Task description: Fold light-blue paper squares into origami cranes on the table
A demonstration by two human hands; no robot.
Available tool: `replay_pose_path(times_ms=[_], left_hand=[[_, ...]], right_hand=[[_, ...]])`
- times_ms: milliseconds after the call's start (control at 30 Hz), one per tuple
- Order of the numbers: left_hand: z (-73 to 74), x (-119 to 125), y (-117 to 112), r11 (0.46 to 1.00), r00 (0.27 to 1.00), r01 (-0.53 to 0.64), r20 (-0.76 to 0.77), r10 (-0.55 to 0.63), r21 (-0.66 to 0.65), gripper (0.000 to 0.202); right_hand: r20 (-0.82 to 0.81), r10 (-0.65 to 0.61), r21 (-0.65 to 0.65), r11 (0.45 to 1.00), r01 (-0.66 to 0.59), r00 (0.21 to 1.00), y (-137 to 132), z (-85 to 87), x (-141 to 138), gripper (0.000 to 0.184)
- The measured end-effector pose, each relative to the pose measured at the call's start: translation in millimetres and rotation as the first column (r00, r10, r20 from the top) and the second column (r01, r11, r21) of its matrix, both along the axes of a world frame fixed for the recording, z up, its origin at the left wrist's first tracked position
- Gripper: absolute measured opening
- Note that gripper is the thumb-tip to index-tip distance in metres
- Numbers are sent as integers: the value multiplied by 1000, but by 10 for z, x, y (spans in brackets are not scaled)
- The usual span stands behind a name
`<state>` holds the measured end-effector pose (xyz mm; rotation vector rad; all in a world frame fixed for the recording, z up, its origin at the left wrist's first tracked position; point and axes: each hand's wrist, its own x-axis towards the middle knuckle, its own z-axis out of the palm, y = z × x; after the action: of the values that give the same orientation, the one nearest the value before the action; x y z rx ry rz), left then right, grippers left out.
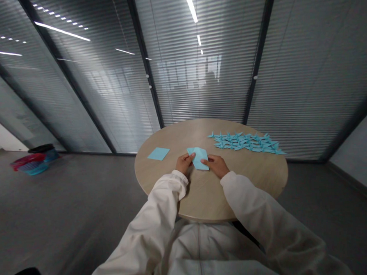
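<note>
left hand (184, 163) and right hand (214, 165) together, pinching folded paper (199, 159) steady on table (247, 177) | blue sheet (158, 153) set aside | cranes (247, 142) kept apart

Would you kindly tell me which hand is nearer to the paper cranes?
The right hand is nearer, touching the folded paper, with the cranes ahead to its right. The left hand is farther, across that paper.

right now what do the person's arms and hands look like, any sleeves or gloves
The left hand and right hand are bare, with no gloves. The arms wear loose off-white long sleeves, the left sleeve and right sleeve, gathered at the wrists.
</note>
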<state>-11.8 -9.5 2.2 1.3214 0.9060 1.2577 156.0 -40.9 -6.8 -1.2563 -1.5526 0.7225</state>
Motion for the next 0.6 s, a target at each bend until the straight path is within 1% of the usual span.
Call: replay_pose_path(times_ms=[67,167,333,467,600], left_hand=[[-29,-6,23,1000,1000,9,3,-9,-14,44],[-38,0,22,999,999,38,15,-38,-32,42],[-25,30,-9,993,991,84,107,-75,-82,42],[-51,39,2,988,982,55,186,-28,-144,44],[-72,39,20,986,973,30,231,8,-162,43]], right_hand=[[-38,-55,57,997,58,998,1,22,0,30],[-125,-83,119,988,98,989,19,33,-2,32],[-153,-121,210,966,152,981,75,-27,2,29],[-116,-118,327,933,150,986,81,-60,3,23],[-26,-110,383,917,111,994,24,-26,-4,25]])
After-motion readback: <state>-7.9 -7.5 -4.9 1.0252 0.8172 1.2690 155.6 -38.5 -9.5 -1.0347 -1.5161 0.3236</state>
